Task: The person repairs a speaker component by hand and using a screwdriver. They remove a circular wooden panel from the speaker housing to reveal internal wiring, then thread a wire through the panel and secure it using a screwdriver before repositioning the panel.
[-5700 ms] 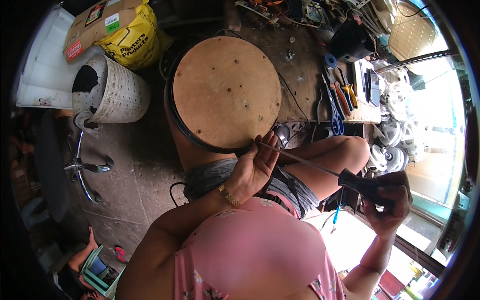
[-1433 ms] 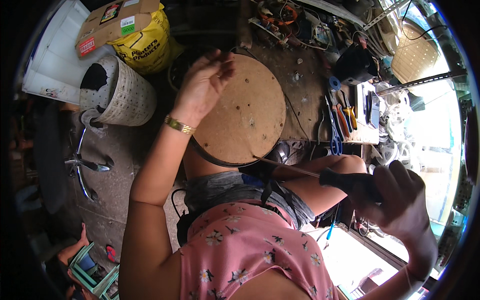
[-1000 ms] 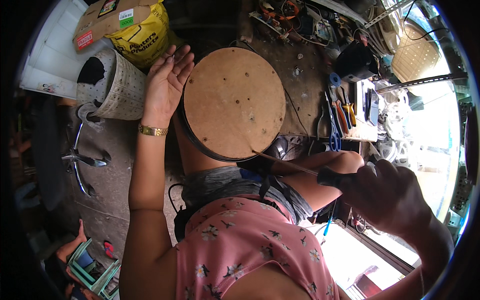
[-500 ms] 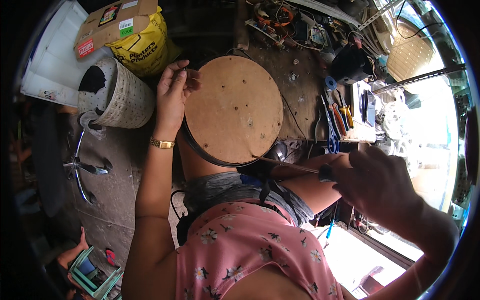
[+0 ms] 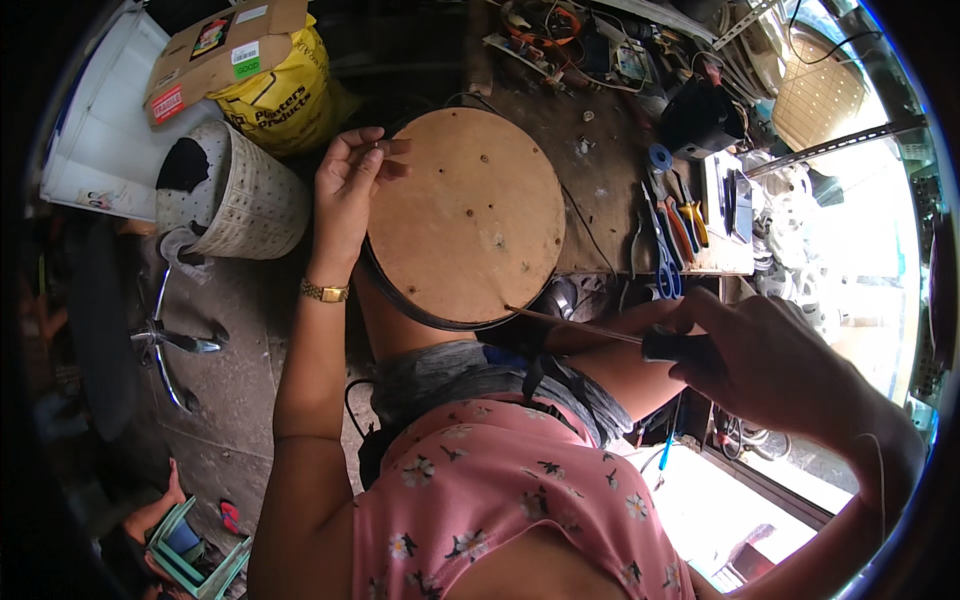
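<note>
A round wooden board [image 5: 440, 240] with a dark rim, part of a round seat by its look, rests on my lap. Several small holes or screw heads dot its face. My right hand [image 5: 765, 350] grips a screwdriver [image 5: 585, 327] by its dark handle. The shaft points left, its tip at the board's near edge. By the board's upper left edge, my left hand [image 5: 345, 190] is raised with thumb and forefinger pinched together. Whatever they hold is too small to name.
Pliers [image 5: 692, 215] and blue-handled scissors [image 5: 666, 270] lie on the workbench [image 5: 600, 190] at right. A white basket [image 5: 255, 195], a yellow sack [image 5: 285, 105] and a cardboard box [image 5: 220, 60] stand at left. A chrome chair base [image 5: 155, 335] is on the floor.
The screwdriver keeps its tip at the board's near edge, while my right hand has turned around the handle and shifted slightly. My left hand has barely moved, its fingers a little more spread.
</note>
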Available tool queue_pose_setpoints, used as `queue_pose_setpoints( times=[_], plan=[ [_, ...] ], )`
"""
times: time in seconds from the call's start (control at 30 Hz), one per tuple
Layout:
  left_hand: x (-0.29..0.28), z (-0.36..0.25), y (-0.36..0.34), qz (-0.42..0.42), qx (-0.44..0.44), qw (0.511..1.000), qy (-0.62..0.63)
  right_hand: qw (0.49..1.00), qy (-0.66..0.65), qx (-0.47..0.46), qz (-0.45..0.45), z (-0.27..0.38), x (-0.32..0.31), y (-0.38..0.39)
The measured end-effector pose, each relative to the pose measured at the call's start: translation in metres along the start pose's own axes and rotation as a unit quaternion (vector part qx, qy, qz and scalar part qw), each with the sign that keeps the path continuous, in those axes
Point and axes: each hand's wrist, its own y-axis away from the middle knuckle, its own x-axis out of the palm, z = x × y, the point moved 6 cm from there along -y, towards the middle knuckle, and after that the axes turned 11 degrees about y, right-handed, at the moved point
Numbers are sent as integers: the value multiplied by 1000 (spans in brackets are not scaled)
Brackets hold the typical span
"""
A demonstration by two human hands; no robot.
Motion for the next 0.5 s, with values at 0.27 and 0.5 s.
queue_pose_setpoints(
  times=[0.27,0.5],
  plan=[
    [19,5,-9,36,-20,998,-37,969,206,-55,-126,12,1,23],
    [19,2,-3,38,-16,998,-52,964,142,-124,-189,22,-12,24]
  ],
)
